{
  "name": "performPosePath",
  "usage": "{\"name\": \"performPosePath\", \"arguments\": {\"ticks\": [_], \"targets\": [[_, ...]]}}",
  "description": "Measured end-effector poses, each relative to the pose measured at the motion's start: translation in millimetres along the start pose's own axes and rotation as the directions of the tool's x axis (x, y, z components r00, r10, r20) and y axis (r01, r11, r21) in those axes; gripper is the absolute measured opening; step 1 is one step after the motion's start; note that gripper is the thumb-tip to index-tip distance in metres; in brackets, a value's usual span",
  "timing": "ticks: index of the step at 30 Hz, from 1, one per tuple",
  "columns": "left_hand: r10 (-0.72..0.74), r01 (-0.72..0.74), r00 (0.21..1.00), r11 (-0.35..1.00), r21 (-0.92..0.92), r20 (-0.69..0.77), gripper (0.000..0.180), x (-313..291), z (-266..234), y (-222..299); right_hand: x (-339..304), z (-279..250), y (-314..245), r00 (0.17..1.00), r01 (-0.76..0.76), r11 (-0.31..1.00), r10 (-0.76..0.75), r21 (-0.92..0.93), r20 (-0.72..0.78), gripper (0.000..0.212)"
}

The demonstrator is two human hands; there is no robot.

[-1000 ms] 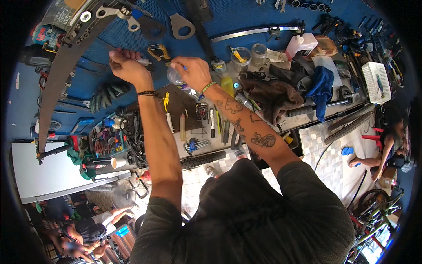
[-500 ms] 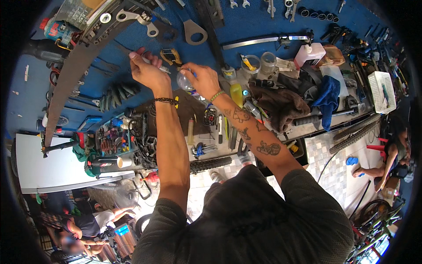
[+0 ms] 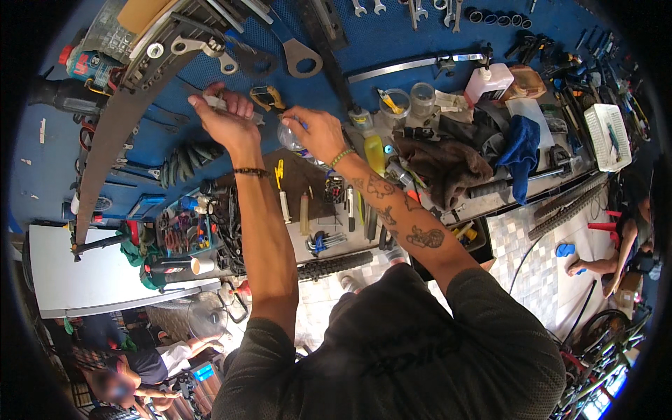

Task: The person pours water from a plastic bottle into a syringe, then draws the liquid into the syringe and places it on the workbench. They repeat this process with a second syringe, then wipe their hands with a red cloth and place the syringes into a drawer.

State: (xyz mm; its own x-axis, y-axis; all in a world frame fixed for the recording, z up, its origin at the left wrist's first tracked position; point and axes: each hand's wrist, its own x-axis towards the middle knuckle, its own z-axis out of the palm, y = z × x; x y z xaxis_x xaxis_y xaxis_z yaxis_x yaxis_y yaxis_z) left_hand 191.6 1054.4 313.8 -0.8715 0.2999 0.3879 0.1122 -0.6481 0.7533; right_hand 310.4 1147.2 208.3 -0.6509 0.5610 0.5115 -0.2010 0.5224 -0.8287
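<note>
My left hand (image 3: 229, 124) is raised in front of the blue tool board, palm up, with its fingers curled around a small whitish object. Its kind is not clear, because the fingers cover most of it. Just to the right, my right hand (image 3: 318, 137) grips a clear plastic bottle (image 3: 288, 139) near its upper end. The lower part of the bottle is partly behind that hand. A yellow-and-black tool (image 3: 268, 98) hangs on the board between and above both hands. Below, on the bench, lie a slim syringe with a yellow piece (image 3: 283, 192) and a thicker amber syringe (image 3: 304, 213).
A long saw blade (image 3: 115, 147) hangs at the left. Blue-handled hex keys (image 3: 324, 241), a brown cloth (image 3: 451, 164), a blue cloth (image 3: 519, 154), a pink bottle (image 3: 488, 82) and clear cups (image 3: 422, 98) crowd the bench. Other people sit at lower left and far right.
My left hand has moved slightly left and tipped further open-palmed, uncovering the slim syringe on the bench. My right hand keeps its grip on the bottle. The whole view has shifted a little.
</note>
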Motion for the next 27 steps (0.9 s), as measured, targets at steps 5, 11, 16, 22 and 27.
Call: {"name": "performPosePath", "arguments": {"ticks": [5, 11, 16, 22, 27], "targets": [[0.138, -0.120, 0.978, 0.986, 0.117, -0.156, 0.043, -18.3, 15.9, -6.7, -14.6, 5.4, 8.3, 0.999, 0.047, 0.999, -0.047, 0.016, -0.018, 0.021], [0.037, -0.042, 0.990, 0.999, -0.034, -0.136, 0.049, -20.6, 11.2, -20.8, 3.9, -0.1, -5.4, 0.995, -0.096, 0.990, 0.092, 0.103, 0.042, 0.024], [-0.085, 0.070, 0.990, 0.989, -0.130, -0.111, 0.055, -20.3, 4.0, -20.2, 8.8, 6.3, -0.3, 0.993, -0.102, 0.977, 0.111, 0.185, -0.036, 0.024], [-0.087, 0.075, 0.986, 0.993, -0.089, -0.142, 0.055, -20.1, 3.8, -29.2, 9.0, 7.8, -1.6, 0.984, -0.169, 0.967, 0.177, 0.188, -0.025, 0.026], [0.043, -0.059, 0.981, 0.995, -0.082, -0.187, 0.020, -20.3, 7.9, -33.5, 7.7, 8.1, -0.4, 0.985, -0.164, 0.971, 0.172, 0.173, -0.031, 0.025]]}}
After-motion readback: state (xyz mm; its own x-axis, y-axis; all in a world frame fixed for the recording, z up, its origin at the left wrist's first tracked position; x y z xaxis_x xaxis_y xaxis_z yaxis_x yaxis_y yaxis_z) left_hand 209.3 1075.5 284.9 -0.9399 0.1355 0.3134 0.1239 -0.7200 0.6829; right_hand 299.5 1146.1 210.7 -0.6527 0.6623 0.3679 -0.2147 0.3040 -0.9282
